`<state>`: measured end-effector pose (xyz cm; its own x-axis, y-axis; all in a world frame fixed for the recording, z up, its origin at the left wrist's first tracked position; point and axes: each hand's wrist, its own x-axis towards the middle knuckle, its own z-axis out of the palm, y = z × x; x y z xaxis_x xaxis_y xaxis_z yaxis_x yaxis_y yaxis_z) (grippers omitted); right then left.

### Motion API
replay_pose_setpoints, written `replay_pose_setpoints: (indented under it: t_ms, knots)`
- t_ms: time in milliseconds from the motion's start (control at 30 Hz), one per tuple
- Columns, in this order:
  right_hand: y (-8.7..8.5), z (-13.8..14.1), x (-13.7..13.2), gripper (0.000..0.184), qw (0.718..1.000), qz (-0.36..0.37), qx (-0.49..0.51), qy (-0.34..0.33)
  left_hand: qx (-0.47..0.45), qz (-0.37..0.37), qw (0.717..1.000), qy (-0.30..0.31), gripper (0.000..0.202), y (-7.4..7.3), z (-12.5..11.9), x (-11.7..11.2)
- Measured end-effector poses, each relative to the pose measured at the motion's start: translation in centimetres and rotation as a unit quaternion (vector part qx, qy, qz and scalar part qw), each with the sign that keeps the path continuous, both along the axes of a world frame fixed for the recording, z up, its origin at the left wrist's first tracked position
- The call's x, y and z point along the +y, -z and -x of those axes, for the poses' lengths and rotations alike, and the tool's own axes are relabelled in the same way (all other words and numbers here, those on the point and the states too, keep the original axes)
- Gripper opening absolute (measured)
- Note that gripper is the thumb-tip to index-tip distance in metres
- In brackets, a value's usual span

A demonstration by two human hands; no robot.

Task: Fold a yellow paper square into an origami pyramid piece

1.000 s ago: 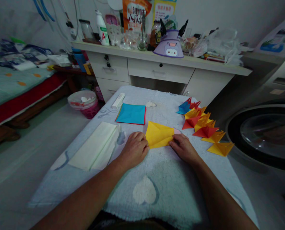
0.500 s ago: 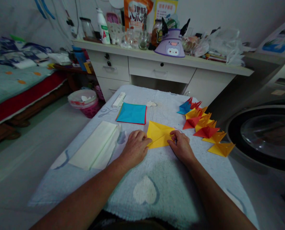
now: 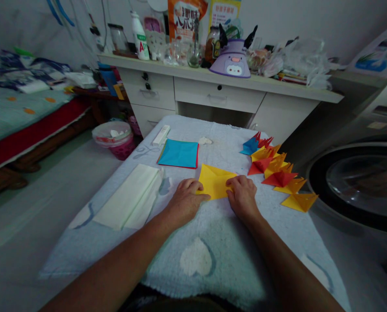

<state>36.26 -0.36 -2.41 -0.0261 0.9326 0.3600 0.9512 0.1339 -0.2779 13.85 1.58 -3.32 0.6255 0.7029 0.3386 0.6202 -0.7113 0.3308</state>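
Near the middle of the cloth-covered tabletop, well in from its near edge, the yellow paper lies with a diagonal fold or crease at its far side. The person's left hand is at the paper's left edge, fingers curled and thumb stretched over the near corner; from where I stand, I can't tell whether it pinches or only presses. The right hand has its fingers and thumb drawn together, pinching the paper's right edge. Just beyond, toward the far edge, sits a stack of square sheets, blue on top with red showing beneath. A slim white box rests by the far left corner, and a pale folded sheet lies along the left edge. Down the right edge runs a row of folded paper shapes, yellow, red and one blue, overlapping, their points tilted upward. The washing machine stands beside that edge.
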Motion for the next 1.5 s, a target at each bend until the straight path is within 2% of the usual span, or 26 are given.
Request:
replay_pose_setpoints:
  t_ms: [100, 167, 233, 367, 600, 867, 1067, 1500]
  knots:
    - [-0.3, 0.9, -0.1, 0.015, 0.998, 0.042, -0.012, -0.054, -0.019, 0.014, 1.0, -0.008, 0.022, -0.2, -0.3, 0.1]
    - [-0.5, 1.3, -0.2, 0.011, 0.996, 0.062, -0.016, -0.064, -0.035, 0.029, 0.999, -0.018, 0.018, -0.4, -0.5, 0.2]
    - [-0.5, 1.7, -0.2, 0.013, 0.996, 0.069, -0.023, -0.055, -0.045, 0.045, 0.998, -0.028, 0.018, -0.7, -0.7, 0.2]
    - [-0.4, 2.4, -0.5, 0.037, 0.996, 0.075, -0.052, -0.027, -0.055, 0.073, 0.994, -0.056, 0.016, -1.4, -0.7, 0.0]
    - [-0.6, 2.8, -0.9, 0.046, 0.994, 0.088, -0.067, 0.003, -0.04, 0.09, 0.99, -0.103, 0.018, -1.4, -0.2, -0.1]
    - [-0.2, 0.2, -0.2, 0.045, 0.99, 0.112, -0.056, 0.065, -0.015, 0.101, 0.988, -0.116, 0.021, -1.3, 0.1, -0.1]
    - [-0.7, -2.2, -0.1, 0.043, 0.983, 0.143, -0.056, 0.098, -0.014, 0.109, 0.987, -0.113, 0.022, -1.2, 0.1, -0.1]
    - [-1.1, -4.1, 0.1, 0.041, 0.976, 0.172, -0.048, 0.122, -0.019, 0.099, 0.989, -0.108, 0.025, -0.7, 0.3, 0.0]
